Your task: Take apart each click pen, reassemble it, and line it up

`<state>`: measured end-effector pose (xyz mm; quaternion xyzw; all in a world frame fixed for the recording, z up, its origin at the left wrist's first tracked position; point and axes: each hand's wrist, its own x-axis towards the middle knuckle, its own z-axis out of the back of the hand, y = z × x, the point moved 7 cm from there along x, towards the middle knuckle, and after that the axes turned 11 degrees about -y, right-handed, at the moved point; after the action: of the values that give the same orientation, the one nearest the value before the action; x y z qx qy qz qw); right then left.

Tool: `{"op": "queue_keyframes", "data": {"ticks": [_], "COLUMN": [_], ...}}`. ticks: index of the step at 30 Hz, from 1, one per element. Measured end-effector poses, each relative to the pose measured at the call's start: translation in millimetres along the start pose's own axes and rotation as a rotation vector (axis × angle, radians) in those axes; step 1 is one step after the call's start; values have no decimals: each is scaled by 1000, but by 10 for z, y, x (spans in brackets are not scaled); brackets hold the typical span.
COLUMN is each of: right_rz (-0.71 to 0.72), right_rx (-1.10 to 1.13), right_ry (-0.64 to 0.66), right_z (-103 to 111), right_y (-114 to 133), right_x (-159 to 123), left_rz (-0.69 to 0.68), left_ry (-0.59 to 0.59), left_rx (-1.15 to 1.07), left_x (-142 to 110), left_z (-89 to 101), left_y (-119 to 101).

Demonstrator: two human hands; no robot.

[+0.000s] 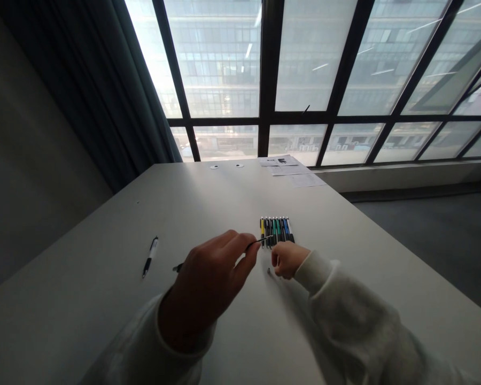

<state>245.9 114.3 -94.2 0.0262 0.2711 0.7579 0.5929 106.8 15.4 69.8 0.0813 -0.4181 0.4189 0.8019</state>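
My left hand [214, 278] is closed in a pinch, thumb and forefinger on a thin pen refill [263, 239] that points right, its light tip in front of the pens. My right hand [289, 259] is curled closed just below the row; what its fingers hold, if anything, is hidden. A small dark piece [269, 271] shows at its lower left. Beyond both hands, several pens [276, 227] lie side by side, yellow, black, green, blue and white. Behind my left hand a dark pen part [178, 267] sticks out, mostly covered.
A white and black pen [150, 256] lies apart on the left of the white table [104, 278]. Papers [291, 168] lie at the far right edge, and two small white round pieces [239, 166] at the far edge. Windows and a dark curtain [100, 80] stand behind.
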Motion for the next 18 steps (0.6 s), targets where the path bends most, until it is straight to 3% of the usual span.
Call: {"op": "queue_keyframes", "data": {"ticks": [4,18], "right_rz": [-16,-17], "right_rx": [-49,-46], "right_ry": [24,30], "right_z": [-119,-45], "right_y": [12,30], "right_x": [25,-26], "left_rz": [-1,-3], "left_ry": [-1,11], "left_rx": [-3,4], "left_x": [1,-3], "left_z": [0,-11], "left_y": [10,13]}}
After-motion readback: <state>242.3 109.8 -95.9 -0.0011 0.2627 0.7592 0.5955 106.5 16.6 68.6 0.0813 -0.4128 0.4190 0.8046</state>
